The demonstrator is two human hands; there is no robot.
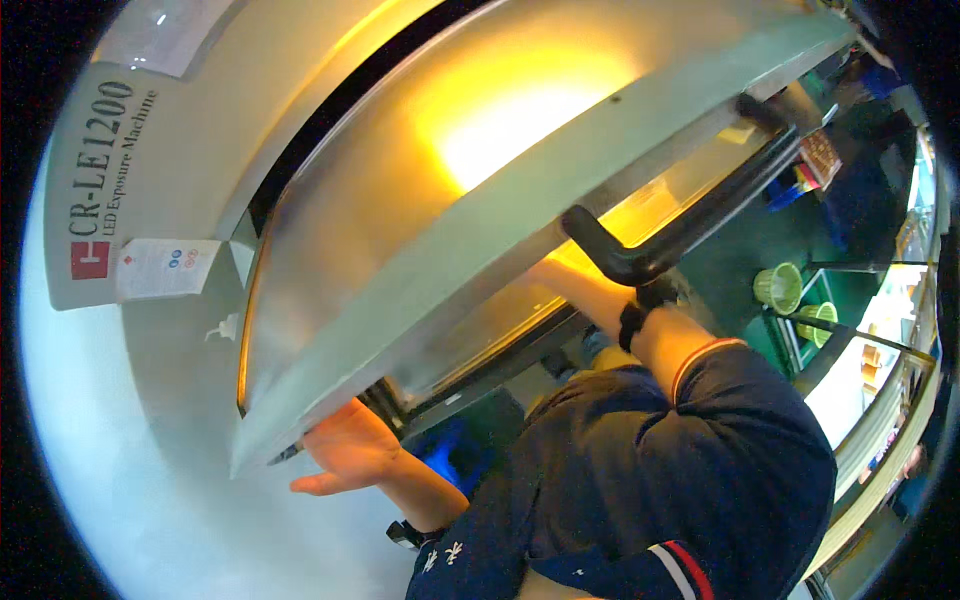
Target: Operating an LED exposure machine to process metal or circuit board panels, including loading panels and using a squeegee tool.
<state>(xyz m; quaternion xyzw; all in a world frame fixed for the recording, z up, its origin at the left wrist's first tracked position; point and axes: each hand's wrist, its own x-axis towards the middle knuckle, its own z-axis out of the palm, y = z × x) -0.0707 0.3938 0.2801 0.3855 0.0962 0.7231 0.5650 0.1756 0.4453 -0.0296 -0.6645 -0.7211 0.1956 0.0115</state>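
Observation:
A large lid [420,260] with a pale green rim and a glowing yellow panel slants across the view, raised over a yellow-lit bed [640,210]. My left hand [350,448] is at the lid's lower left corner, palm turned up. Its thumb stretches away to the side, while its other fingers pass behind the rim; no held thing shows. On the right, my right hand [585,288] reaches in under the lid, above the lit bed. The rim hides its fingers, so its grip and anything in it cannot be made out. A dark band circles that arm.
A thick black bar handle [690,225] juts from the lid's front. The white machine housing [170,190] rises at the left, with a paper notice [165,268] on it. Green baskets [778,288] stand by a rack on the green floor at the right.

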